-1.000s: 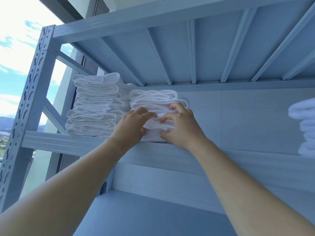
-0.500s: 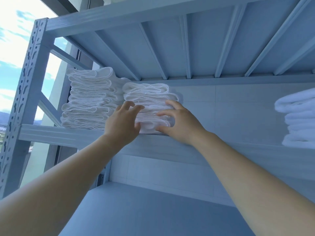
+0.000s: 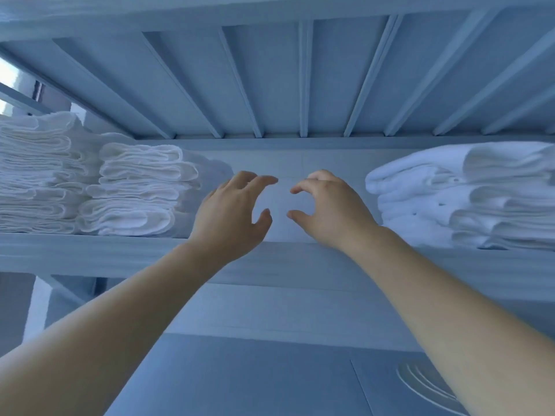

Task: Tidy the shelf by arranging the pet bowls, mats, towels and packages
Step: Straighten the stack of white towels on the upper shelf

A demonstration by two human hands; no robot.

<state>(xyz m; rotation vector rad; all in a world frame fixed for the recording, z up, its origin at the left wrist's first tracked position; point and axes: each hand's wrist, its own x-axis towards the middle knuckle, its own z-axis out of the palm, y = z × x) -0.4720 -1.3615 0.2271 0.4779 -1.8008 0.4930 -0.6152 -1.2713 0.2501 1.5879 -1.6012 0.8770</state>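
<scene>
Two stacks of folded white towels stand side by side at the left of the upper shelf (image 3: 90, 255): a taller stack (image 3: 36, 172) at the far left and a shorter one (image 3: 138, 190) to its right. A third pile of white towels (image 3: 468, 199) lies at the shelf's right end. My left hand (image 3: 231, 214) and my right hand (image 3: 330, 208) hover above the shelf's front edge in the gap between the stacks. Both hands have curled, spread fingers and hold nothing. The left hand is just right of the shorter stack, not touching it.
The ribbed underside of the shelf above (image 3: 300, 70) runs close overhead. A pale back wall (image 3: 288, 166) closes the shelf. Below lies a lower shelf surface (image 3: 240, 379), with a round ribbed white object (image 3: 426, 385) at the lower right, partly hidden by my right forearm.
Both hands have let go of the shorter towel stack and shifted right into the gap. The view has swung right, bringing the right-hand towel pile fully into sight.
</scene>
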